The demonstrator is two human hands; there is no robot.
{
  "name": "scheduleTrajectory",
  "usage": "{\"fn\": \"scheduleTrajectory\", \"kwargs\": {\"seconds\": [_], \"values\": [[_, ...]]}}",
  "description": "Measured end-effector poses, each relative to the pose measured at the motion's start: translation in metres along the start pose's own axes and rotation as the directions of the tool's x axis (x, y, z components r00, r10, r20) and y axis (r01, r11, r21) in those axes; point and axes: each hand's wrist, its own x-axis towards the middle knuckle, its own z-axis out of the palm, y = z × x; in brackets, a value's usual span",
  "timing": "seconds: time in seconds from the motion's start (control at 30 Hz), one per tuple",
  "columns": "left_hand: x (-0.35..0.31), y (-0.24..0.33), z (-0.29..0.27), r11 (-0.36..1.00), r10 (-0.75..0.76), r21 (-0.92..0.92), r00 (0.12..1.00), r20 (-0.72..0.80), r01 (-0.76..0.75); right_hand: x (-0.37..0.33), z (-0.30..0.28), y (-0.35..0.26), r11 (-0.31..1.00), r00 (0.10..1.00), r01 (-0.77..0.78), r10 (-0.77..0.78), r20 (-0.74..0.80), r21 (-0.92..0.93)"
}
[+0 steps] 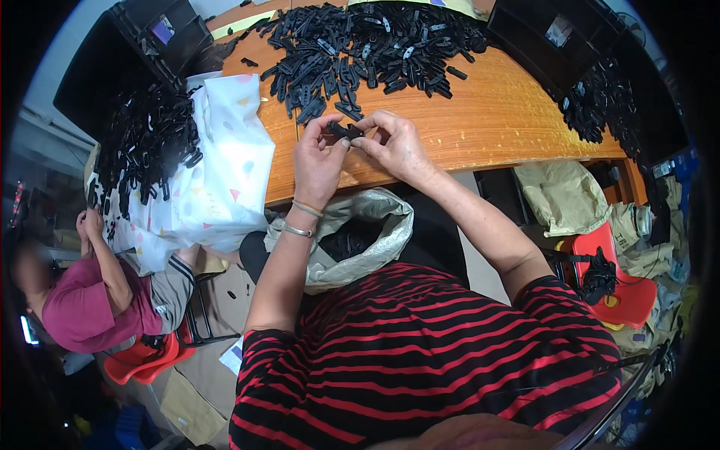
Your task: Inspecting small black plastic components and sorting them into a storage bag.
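Above the near edge of the wooden table [480, 112], I hold a small black plastic part [343, 130] between both hands. My left hand [318, 161] pinches its left end between thumb and fingers. At its right end, the thumb and fingertips of my right hand [396, 146] are closed on it. Which exact kind of part it is, I cannot tell. A large heap of similar black plastic parts [375, 45] lies just beyond my hands. Below them, in my lap, an open woven sack [390, 247] has dark parts inside.
Black crates [161, 37] stand tipped at the left, another crate [555, 37] at the far right, with black parts spilling out. A co-worker in a maroon shirt [90, 307] sits at left beside a patterned white sheet [232, 150]. A red chair [611, 277] holds black items.
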Motion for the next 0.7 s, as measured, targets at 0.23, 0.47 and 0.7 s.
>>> {"fn": "scheduleTrajectory", "kwargs": {"seconds": [0.23, 0.47, 0.7], "values": [[-0.012, 0.013, 0.015, 0.992, 0.104, 0.071, 0.994, -0.021, -0.102, -0.006, 0.001, -0.007, 0.959, 0.959, 0.249, -0.264, -0.107, -0.137], [-0.019, 0.019, 0.019, 0.988, 0.117, 0.114, 0.987, -0.111, -0.104, -0.010, 0.001, -0.012, 0.959, 0.955, 0.240, -0.261, -0.141, -0.152], [-0.020, 0.018, 0.018, 0.992, 0.098, 0.097, 0.986, -0.136, -0.085, -0.011, -0.004, -0.013, 0.943, 0.944, 0.279, -0.305, -0.130, -0.183]]}}
